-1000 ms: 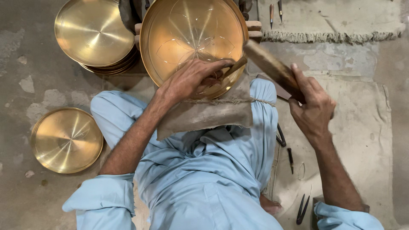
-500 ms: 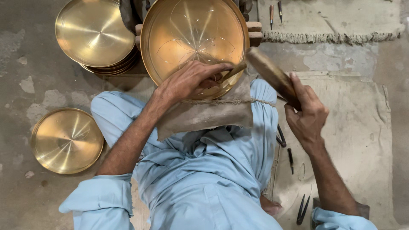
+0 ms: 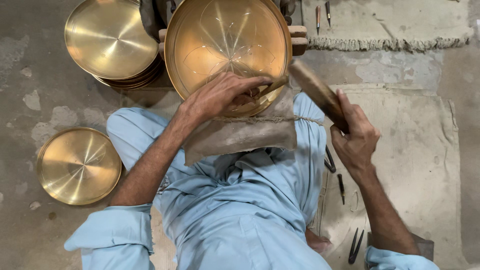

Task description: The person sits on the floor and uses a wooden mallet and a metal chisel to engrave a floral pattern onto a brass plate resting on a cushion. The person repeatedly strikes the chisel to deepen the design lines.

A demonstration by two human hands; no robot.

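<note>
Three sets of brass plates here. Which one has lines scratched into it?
The big brass plate at top centre, under the left hand: petal-shaped lines cross its face. The stacked plates at top left and the single plate on the floor look plain.

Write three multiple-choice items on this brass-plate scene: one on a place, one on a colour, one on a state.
1. Where does the single brass plate lie?
A. on the floor at the person's left
B. on the fringed mat
C. on the stack

2. What colour are the person's clothes?
A. white
B. light blue
C. brown

3. What does the right hand hold?
A. nothing
B. a plate
C. a wooden mallet

Key: 1 A, it lies alone on bare concrete beside the left sleeve. 2 B, sleeves and tunic are pale blue. 3 C, its fingers wrap the mallet's lower end.
</note>
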